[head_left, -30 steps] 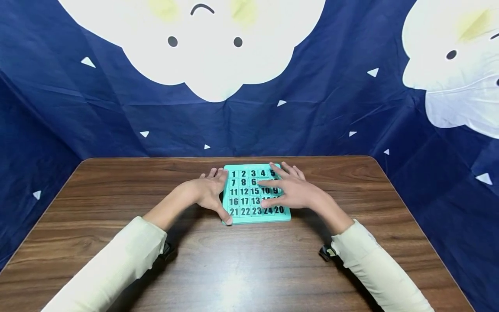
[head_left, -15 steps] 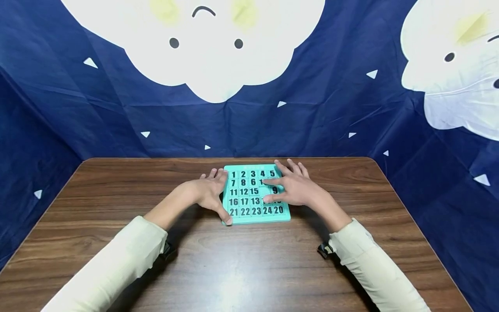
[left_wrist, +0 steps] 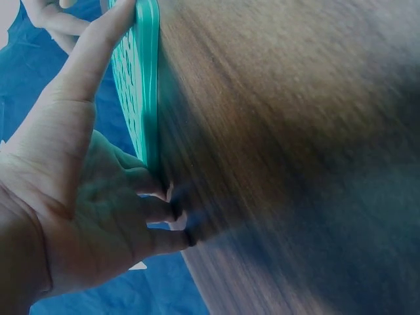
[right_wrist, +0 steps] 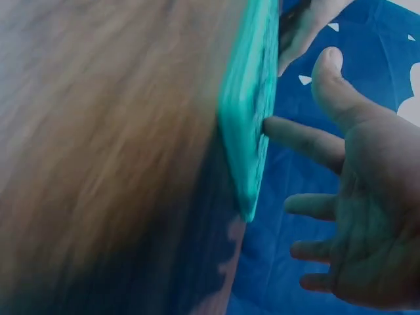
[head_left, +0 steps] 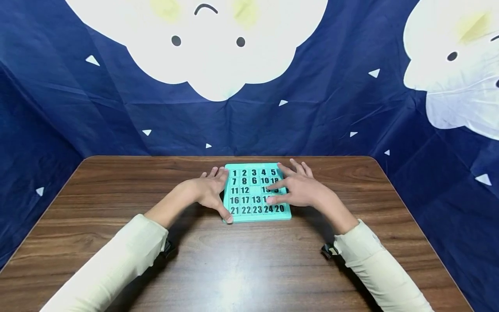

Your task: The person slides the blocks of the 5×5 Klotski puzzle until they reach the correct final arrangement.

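Sleeves: off-white, creased cloth sleeve at lower left of the head view; matching off-white cloth sleeve at lower right. Both finish in wide cuffs on the forearm. Compact black wrist fitting beside left cuff; second black wrist fitting, pale patch visible, beside right cuff. Left hand, right hand: bare.

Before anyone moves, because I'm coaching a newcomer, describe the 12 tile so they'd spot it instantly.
On the wooden table lies a turquoise sliding number puzzle. Its third row from the top has the empty slot. The 12 tile borders that slot's left side, unlike the 11 tile beside it.
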`<state>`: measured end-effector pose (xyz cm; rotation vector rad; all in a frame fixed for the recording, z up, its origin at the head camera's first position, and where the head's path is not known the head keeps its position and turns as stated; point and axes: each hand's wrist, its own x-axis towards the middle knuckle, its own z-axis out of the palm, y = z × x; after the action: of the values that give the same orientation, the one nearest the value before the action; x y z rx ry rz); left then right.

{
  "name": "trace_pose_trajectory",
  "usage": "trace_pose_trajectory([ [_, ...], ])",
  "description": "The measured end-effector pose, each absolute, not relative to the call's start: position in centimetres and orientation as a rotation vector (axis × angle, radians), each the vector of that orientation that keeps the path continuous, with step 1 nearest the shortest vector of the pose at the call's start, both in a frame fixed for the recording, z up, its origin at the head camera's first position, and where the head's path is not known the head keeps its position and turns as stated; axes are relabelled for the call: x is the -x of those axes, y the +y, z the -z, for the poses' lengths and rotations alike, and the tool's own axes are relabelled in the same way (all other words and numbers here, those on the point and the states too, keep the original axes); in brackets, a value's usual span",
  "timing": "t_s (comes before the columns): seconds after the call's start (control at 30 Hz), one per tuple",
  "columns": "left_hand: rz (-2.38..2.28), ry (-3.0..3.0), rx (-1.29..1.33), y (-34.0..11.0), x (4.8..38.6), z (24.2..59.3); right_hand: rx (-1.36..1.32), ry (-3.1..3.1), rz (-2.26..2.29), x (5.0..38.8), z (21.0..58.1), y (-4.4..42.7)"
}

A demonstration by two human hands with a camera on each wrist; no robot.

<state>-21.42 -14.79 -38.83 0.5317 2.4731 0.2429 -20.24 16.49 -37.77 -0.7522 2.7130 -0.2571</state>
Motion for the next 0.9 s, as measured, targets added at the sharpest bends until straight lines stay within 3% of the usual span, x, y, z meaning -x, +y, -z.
trace_pose_trajectory([
  [0.3, -0.253, 2.465, -0.532, -14.8, 21.7, 39.0, 0.914, 2.649, 0.298, 20.1, 38.1, 12.5],
  [0.63, -0.237, 2.455, -0.537, -14.7, 21.7, 38.9, 0.834, 2.688, 0.291, 20.4, 37.9, 13.8],
  [0.9, -0.245, 2.444, -0.52, -14.7, 21.8, 39.0, 0.879, 2.668, 0.332, 21.5, 39.1, 12.0],
])
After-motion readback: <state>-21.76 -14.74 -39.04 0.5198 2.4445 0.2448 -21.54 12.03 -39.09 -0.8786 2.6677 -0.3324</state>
